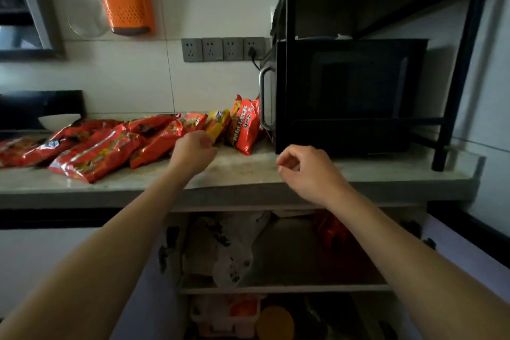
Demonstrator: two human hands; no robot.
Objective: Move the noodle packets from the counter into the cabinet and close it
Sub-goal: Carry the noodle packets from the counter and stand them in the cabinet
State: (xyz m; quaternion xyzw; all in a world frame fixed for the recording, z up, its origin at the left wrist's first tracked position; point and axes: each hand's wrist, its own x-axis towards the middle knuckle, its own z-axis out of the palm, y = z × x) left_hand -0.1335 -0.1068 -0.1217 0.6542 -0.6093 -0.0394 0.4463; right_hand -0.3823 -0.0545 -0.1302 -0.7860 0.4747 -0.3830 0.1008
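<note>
Packets: red noodle packets (91, 152) lie overlapped in a row along the counter (237, 171), running from far left toward centre. A white bowl (59, 120) sits behind them at the back edge. Above, on the wall: an orange utensil holder (125, 3).

Centre-left: left hand (193, 150) is at the near end of the yellow packet (218, 124), which lies against the red row. Fingers are curled, and contact with the packet edge looks likely, but the fingertips are hidden behind the hand, so I cannot tell if they pinch it or only touch.

Centre: two upright orange packets (244, 125) stand between the yellow packet and the microwave (347, 94), leaning toward its handle. Wall sockets (223, 49) are above.

Centre-right: right hand (309, 171) hovers over the counter's front edge, fingers loosely curled, thumb near forefinger, holding nothing. It is apart from every packet.

Below the counter: cabinet (284, 288) stands open, with a shelf approx. mid-height carrying a white bag (234, 246) and something red at right, possibly packets; too dim to confirm.

Step in hand, as judged: pick-up stage, early. Most packets are on the counter, door not closed.

Next move req.: secure the grip on the yellow packet, lift it clear of its neighbours w/o dragging them, lower it to free shelf space. The right hand is free for the upright packets. Risk: slick wrappers may slide or topple.
</note>
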